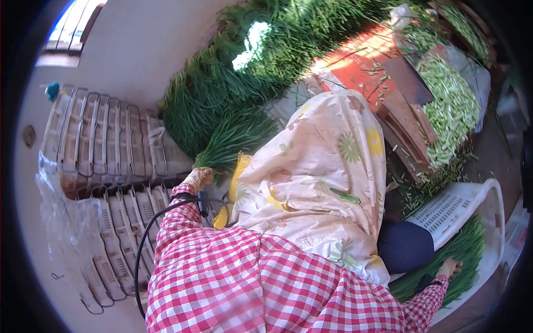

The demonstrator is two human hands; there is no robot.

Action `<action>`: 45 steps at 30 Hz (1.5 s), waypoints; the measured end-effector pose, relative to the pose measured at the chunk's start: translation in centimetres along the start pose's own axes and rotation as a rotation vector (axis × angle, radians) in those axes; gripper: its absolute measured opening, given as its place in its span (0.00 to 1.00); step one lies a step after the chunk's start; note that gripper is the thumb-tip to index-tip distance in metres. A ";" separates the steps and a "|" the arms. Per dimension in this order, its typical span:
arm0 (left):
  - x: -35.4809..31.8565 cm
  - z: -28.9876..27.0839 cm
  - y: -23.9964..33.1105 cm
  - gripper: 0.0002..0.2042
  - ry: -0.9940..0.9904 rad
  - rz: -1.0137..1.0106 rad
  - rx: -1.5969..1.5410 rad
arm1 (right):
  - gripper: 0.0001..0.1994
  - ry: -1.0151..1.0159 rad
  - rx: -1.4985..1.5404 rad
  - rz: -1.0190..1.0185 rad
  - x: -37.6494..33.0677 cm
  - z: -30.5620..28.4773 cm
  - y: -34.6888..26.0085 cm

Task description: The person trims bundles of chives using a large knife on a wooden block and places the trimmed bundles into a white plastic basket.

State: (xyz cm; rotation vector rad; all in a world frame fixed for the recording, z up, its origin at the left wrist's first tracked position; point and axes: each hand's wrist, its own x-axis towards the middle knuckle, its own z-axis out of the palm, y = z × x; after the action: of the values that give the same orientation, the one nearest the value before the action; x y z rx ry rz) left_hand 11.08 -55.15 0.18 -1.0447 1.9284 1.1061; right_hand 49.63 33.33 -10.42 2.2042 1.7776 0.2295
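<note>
The left hand (199, 177) is out at the person's left, its fingers closed around the near end of a bunch of long green stalks (230, 136). The bunch fans away from the hand and rests against the edge of a large green pile (202, 97), which runs along the wall (152, 47) toward the top of the view.

The right hand (451, 267) is low on the other side, on the loose greens (469, 244) inside a white basket (496, 208). Its fingers look bent, but I cannot tell whether they grip any stalks. The basket is tilted beside the person's dark-clothed knee (408, 244).

A flowered cloth (311, 161) covers the lap, with a few short green pieces (345, 195) lying on it. At its left edge, near the left hand, is something yellow (240, 171). A black cable (137, 261) curves down from the left wrist past the red-and-white checked shirt (239, 283).

Farther to the right, brown boards (408, 80) stand between a sunlit red surface (361, 72) — scattered with green bits — and a heap of pale cut stalks (447, 105). On the far left, ribbed crates (105, 133) are stacked against the wall — clear plastic (53, 205) hangs over their side. A barred window (72, 25) shows in the upper left corner.
</note>
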 end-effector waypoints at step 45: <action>-23.9 8.4 27.4 0.30 -1.932 1.117 -0.598 | 0.26 -0.332 0.043 -1.461 -43.0 -25.9 -24.4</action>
State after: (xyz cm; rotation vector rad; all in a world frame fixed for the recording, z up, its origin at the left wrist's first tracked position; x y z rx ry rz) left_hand -0.81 -31.49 26.46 1.0290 0.2960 2.0099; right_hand 9.49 -0.52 8.68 0.4533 2.5748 -0.4611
